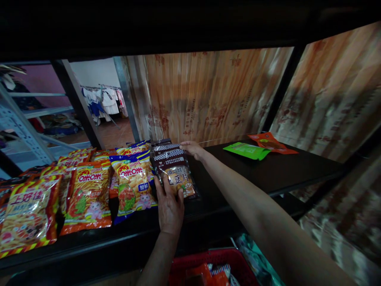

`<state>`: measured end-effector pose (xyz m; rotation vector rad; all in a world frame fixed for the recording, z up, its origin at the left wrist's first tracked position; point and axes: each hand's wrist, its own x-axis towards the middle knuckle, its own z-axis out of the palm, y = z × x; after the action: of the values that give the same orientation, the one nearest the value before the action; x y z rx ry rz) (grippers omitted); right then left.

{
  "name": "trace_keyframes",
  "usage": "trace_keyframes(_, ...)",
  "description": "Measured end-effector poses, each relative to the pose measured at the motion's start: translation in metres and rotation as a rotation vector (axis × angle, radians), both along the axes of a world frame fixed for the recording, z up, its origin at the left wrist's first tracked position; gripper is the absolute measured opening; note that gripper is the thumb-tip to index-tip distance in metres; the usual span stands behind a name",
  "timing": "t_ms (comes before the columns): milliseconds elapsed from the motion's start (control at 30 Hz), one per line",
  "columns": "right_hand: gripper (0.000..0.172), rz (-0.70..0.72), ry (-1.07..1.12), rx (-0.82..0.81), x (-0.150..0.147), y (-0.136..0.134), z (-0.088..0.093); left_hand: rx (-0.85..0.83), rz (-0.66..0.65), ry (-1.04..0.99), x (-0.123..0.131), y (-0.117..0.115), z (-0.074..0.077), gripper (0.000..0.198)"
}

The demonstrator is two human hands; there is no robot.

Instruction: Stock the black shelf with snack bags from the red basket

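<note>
Brown snack packets [178,169] sit one behind another on the dark shelf [216,188], and everything else can be read from the left end towards them. First come red-and-yellow packets [28,212], then orange packets [87,194], then blue-and-yellow packets [133,180], each kind propped in its own file with the printed face outward, presumably so that every flavour shows from the front. The left hand [171,212] lies low on the foremost brown packet, fingers spread over its face and left edge, thumb apart, probably to steady the slick wrapper. Apart from it, the right hand [193,149] is at the upper right corner of the brown packets, perhaps to keep their tops level; whether it pinches them or only presses, I cannot tell. Below the shelf, a red basket [195,259] holds more packets, seemingly within easy reach. Farther right, a green packet [248,151] and an orange-red packet [272,143] lie flat, not propped in any file.
</note>
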<state>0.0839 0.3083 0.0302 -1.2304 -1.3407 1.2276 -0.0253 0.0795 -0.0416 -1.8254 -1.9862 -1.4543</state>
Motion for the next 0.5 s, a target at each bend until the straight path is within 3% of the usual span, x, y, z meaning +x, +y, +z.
trace_keyframes(200,0.005,0.0,0.062,-0.021,0.003,-0.011,-0.018,-0.065,0.004,-0.007,-0.002,0.001,-0.001,0.06)
trace_keyframes(400,0.026,0.013,0.099,-0.013,0.001,-0.028,-0.045,-0.109,-0.006,-0.044,-0.002,0.003,0.001,0.06)
trace_keyframes(500,0.027,0.034,0.152,-0.014,-0.001,-0.035,-0.052,-0.136,0.007,-0.059,0.0,0.006,0.004,0.06)
